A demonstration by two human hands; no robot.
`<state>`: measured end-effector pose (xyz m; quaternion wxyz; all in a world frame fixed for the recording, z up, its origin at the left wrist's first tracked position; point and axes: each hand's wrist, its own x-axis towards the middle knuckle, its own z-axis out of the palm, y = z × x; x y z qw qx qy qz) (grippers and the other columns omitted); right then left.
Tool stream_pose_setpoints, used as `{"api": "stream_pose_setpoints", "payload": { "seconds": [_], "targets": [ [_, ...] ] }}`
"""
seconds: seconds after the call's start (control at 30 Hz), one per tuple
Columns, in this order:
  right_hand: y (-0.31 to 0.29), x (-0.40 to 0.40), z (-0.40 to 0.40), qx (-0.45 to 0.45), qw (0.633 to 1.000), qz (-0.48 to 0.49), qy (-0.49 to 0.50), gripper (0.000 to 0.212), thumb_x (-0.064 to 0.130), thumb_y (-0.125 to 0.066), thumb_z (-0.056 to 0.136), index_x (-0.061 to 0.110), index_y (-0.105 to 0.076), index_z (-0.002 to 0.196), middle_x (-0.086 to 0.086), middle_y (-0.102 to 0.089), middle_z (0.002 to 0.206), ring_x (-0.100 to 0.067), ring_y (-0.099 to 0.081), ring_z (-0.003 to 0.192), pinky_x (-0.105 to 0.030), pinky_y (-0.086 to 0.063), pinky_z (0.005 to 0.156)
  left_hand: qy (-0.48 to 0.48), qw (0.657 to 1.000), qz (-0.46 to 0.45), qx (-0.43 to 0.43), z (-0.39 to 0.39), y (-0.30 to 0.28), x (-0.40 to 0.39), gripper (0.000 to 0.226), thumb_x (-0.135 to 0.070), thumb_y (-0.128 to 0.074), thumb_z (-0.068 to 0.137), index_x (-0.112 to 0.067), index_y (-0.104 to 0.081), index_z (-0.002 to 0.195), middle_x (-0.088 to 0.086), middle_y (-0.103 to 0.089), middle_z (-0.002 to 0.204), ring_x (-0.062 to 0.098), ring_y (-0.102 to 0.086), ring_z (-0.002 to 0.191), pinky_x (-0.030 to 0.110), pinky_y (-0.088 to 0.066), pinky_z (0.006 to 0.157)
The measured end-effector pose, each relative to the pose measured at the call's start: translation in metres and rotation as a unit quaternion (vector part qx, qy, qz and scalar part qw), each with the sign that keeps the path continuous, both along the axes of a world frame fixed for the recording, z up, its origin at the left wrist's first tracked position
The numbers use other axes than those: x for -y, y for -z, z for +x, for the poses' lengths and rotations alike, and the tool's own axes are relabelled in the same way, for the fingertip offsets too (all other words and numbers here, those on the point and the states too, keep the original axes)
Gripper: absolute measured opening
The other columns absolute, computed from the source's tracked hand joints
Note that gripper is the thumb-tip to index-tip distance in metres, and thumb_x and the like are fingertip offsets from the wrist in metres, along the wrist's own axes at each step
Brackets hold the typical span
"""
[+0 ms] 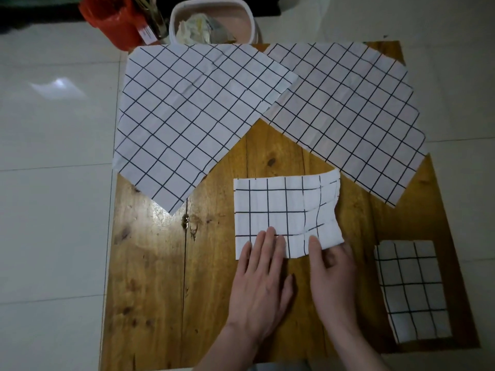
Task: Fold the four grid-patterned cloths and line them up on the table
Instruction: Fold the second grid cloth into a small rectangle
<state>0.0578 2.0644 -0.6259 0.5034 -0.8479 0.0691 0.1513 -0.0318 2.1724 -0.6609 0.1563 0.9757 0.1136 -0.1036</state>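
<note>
At ten o'clock on the wooden table [150,263], the first flat cloth [187,113] lies spread out and turned like a diamond, its low corner pointing toward me and its left edge hanging just over the table's side. Its right corner overlaps the second flat cloth [348,111], which is spread the same way at two o'clock and reaches over the right edge of the table.

Near the middle, a little toward five o'clock, sits the half-folded cloth [281,210], a white rectangle with black grid lines, its right side rippled and uneven. My left hand [262,285] lies flat on the table with straight fingers, and the fingertips press the near edge of this cloth at its six o'clock side. My right hand [332,274] is just beside it: the thumb lies on top of the near right corner and the fingers are tucked beneath it, so I am pinching that corner lightly.

At four o'clock, well apart from my hands, the folded cloth [412,290] rests as a neat, smaller rectangle close to the right edge of the table.

Beyond the table at twelve o'clock, a pale bin [249,20] holds crumpled scraps, and a red bucket [112,20] stands on the tiled floor [53,210] at eleven.
</note>
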Motion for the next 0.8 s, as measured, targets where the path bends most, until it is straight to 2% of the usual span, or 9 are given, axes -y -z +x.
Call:
{"api": "stream_pose_setpoints", "payload": {
  "seconds": [0.1,0.17,0.23,0.37,0.6,0.8],
  "targets": [
    [0.003,-0.007,-0.006,0.036,0.999,-0.017,-0.036,0.034,0.038,-0.049,0.108,0.024,-0.066,0.134,0.012,-0.059,0.134,-0.004,-0.058,0.125,-0.034,-0.051,0.108,-0.021,1.0,0.006,0.013,-0.004,-0.003,-0.007,0.074,-0.05,-0.04,0.106,-0.011,-0.019,0.166,0.01,-0.017,0.174,0.025,-0.012,0.161,0.048,-0.018,0.125],
    [0.004,-0.011,-0.011,0.066,0.994,-0.022,-0.084,0.041,0.039,-0.042,0.111,0.023,-0.057,0.146,0.009,-0.053,0.149,-0.006,-0.05,0.138,-0.025,-0.045,0.113,-0.051,0.999,0.01,0.018,-0.009,-0.005,-0.015,0.076,-0.051,-0.039,0.106,-0.009,-0.017,0.166,0.011,-0.017,0.174,0.024,-0.012,0.161,0.048,-0.017,0.127],
    [0.006,-0.017,-0.015,0.099,0.986,-0.021,-0.132,0.05,0.036,-0.038,0.11,0.021,-0.043,0.158,0.008,-0.041,0.164,-0.005,-0.035,0.151,-0.017,-0.034,0.118,-0.075,0.997,0.012,0.019,-0.015,-0.006,-0.024,0.078,-0.052,-0.039,0.106,-0.009,-0.015,0.166,0.01,-0.016,0.174,0.024,-0.012,0.161,0.048,-0.015,0.128],
    [0.013,-0.028,-0.021,0.161,0.962,-0.031,-0.217,0.05,0.03,-0.034,0.111,0.016,-0.039,0.159,0.004,-0.032,0.169,-0.012,-0.025,0.158,-0.029,-0.026,0.126,-0.09,0.996,0.019,0.021,-0.025,-0.005,-0.041,0.079,-0.052,-0.041,0.105,-0.008,-0.017,0.166,0.012,-0.021,0.172,0.024,-0.015,0.161,0.045,-0.011,0.13],
    [0.03,-0.037,-0.031,0.205,0.911,-0.105,-0.342,0.05,0.027,-0.034,0.112,0.016,-0.035,0.161,0.005,-0.025,0.172,-0.016,-0.021,0.159,-0.046,-0.03,0.125,-0.105,0.994,0.01,0.022,-0.03,-0.002,-0.054,0.08,-0.052,-0.039,0.105,-0.009,-0.011,0.167,0.011,-0.019,0.173,0.022,-0.011,0.161,0.047,-0.016,0.13],
    [0.04,-0.043,-0.037,0.216,0.879,-0.15,-0.397,0.05,0.035,-0.024,0.115,0.018,-0.037,0.16,0.005,-0.03,0.17,-0.014,-0.02,0.159,-0.041,-0.028,0.124,-0.094,0.995,0.013,0.023,-0.032,0.0,-0.055,0.076,-0.05,-0.036,0.107,-0.005,-0.016,0.165,0.013,-0.022,0.172,0.024,-0.013,0.161,0.049,-0.021,0.129]
  ]
}}
